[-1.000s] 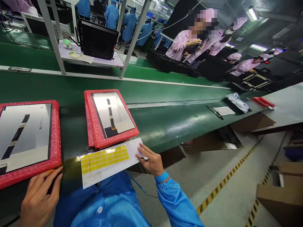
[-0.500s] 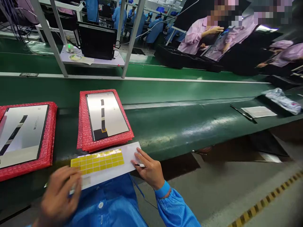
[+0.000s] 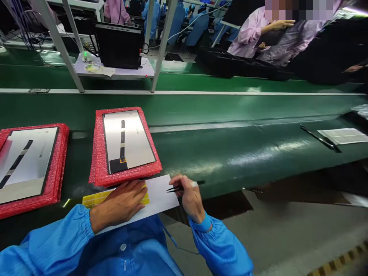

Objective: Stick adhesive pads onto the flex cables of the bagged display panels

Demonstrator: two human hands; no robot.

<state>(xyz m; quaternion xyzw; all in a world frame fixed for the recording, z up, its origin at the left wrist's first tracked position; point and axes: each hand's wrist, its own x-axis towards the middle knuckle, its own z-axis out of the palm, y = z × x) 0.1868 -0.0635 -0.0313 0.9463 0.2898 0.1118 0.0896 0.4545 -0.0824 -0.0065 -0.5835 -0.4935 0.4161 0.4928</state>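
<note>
My left hand (image 3: 125, 201) lies flat across a sheet of yellow stickers (image 3: 97, 197), covering much of them. Under the stickers is a white backing sheet (image 3: 159, 189) at the table's near edge. In my right hand (image 3: 190, 197) I grip black tweezers (image 3: 174, 189), their tips pointing left above the white sheet. Just beyond the sheet, a display panel (image 3: 138, 138) with a dark ribbon strip rests on a stack of red bubble-wrap bags (image 3: 99, 153). A second panel (image 3: 37, 157) lies on more red bubble wrap (image 3: 56, 184) to the left.
A green-topped bench (image 3: 218, 115) runs across the view. Metal frame posts (image 3: 165, 46) and a shelf with a black monitor (image 3: 119, 46) stand at the back. On the right lie a pen-like tool (image 3: 316, 137) and a paper (image 3: 343, 135). A person in pink (image 3: 250, 32) works opposite.
My left hand has moved right and come down flat on the yellow stickers. My right hand has lifted off the sheet's edge and now points the tweezers left. The view has turned slightly left.
</note>
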